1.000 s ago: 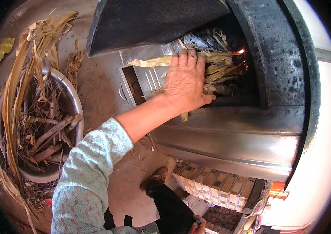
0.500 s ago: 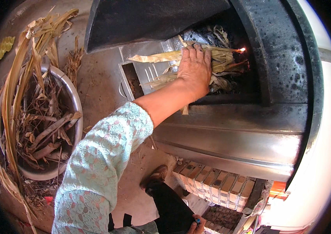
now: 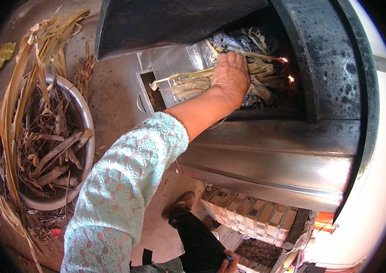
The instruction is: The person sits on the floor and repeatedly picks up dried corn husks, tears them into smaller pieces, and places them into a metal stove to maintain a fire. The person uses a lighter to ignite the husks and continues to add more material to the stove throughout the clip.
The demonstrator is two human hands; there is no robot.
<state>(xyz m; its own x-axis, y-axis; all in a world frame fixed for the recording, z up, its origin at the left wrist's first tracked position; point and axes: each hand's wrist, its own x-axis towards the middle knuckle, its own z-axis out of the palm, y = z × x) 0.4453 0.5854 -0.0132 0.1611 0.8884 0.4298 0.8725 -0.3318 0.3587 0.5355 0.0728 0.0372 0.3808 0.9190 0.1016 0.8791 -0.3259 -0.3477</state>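
While small flames (image 3: 291, 79) glow inside the stove (image 3: 331, 82), the left hand (image 3: 232, 76) lies curled over dry leaves (image 3: 193, 86), its grip unclear.

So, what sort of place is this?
Probably a home kitchen or stove area: small flames burn inside a blackened stove, dry husks lie at its opening, and a metal basin holds sticks.

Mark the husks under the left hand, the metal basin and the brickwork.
Husks (image 3: 194, 85): head view, loose outer ends.
Metal basin (image 3: 87, 112): head view, right side of rim.
Brickwork (image 3: 251, 211): head view, its upper middle.
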